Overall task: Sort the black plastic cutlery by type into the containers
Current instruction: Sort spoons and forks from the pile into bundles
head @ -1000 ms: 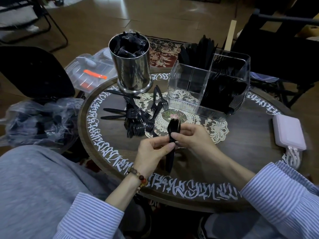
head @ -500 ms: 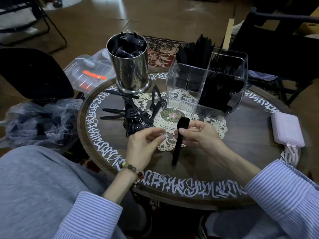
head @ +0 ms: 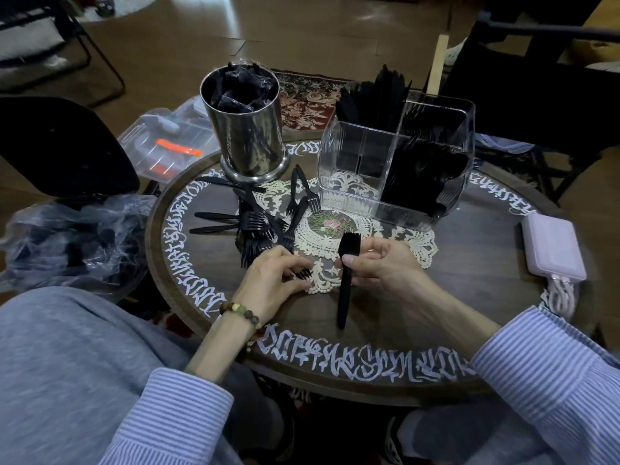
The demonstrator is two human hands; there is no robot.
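While gripping forks: right hand point(head: 379, 263) fingers, left hand point(head: 271, 280) fingers, near table edge point(head: 174, 297).

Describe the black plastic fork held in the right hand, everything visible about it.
The black plastic fork is one matte piece: a broad head with short tines at the top and a long, slim handle tapering downward. It stands nearly upright over the dark round table, tines away from the person. The right hand pinches it just below the head, thumb across the front. Its handle end hangs free; whether it touches the table is unclear.
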